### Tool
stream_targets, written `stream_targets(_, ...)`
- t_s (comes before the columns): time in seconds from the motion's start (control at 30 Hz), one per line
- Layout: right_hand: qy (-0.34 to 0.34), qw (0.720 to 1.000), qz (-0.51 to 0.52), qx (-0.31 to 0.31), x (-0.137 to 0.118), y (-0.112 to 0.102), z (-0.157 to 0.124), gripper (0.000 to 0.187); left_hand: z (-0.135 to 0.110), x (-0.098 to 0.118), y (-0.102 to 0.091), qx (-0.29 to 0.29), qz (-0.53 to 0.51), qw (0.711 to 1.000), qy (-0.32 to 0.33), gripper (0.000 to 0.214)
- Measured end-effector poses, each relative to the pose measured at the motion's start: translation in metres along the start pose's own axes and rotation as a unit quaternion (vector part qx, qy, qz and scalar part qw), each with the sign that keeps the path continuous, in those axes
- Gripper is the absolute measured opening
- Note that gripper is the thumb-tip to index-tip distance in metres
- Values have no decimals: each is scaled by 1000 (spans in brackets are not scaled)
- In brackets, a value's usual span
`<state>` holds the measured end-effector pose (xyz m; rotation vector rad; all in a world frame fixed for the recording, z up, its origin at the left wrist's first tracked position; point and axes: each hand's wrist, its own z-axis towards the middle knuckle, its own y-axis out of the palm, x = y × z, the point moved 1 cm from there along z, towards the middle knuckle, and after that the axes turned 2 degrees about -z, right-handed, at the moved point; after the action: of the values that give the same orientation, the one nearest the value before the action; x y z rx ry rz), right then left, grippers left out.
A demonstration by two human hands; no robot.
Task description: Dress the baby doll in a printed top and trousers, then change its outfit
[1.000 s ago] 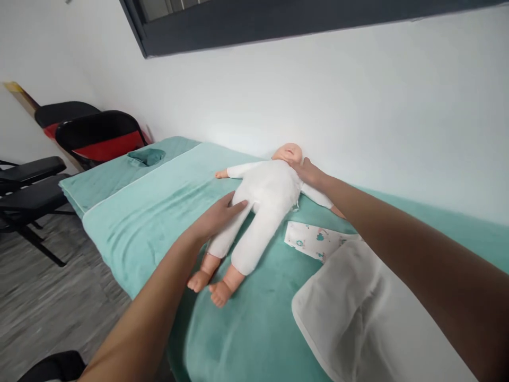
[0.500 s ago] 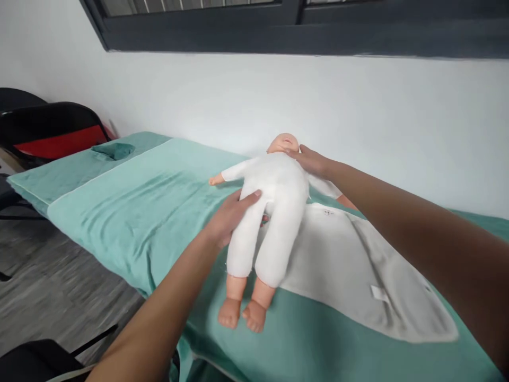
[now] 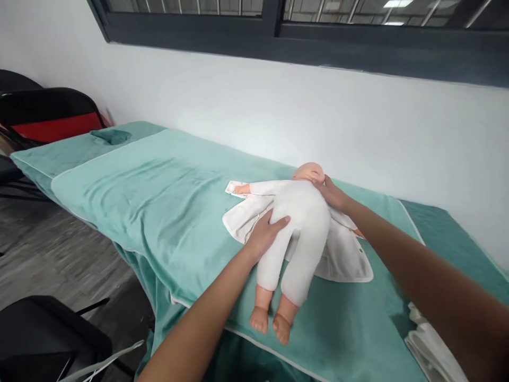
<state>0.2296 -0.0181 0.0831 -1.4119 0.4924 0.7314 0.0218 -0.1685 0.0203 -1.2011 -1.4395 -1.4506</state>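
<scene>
While the left hand (image 3: 267,231) wraps one hip of the white, cloth-bodied doll (image 3: 304,209) with smooth peach feet, thumb on top, the right hand (image 3: 333,193) clasps its neck, fingers partly hidden. The doll is face up over a spread white fabric garment (image 3: 347,257) on a teal plush bed cover (image 3: 191,183). It should be light and floppy, best held at neck and hips. No brand or writing is legible.
</scene>
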Motion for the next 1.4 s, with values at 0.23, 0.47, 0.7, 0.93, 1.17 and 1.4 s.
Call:
stream_targets(0.23,-69,918,-386,55,-41,-4,4,58,5,-17,-10,77,53,995,25,47)
stream_targets(0.47,-259,852,-418,-178,-105,119,17,36,2,-15,-9,92,106,989,40,39)
stream_targets(0.7,-250,858,-399,-206,-103,117,34,28,16,-8,-15,92,228,965,93,37)
stream_targets(0.93,-269,910,-269,-164,-95,58,11,37,85,5,-47,146,614,767,119,27)
stream_targets(1.17,-262,878,-341,-212,-87,61,4,50,104,1,-87,210,301,920,135,7)
stream_targets(1.4,-175,893,-376,-178,-84,67,17,44,102,7,-88,218,244,935,136,9)
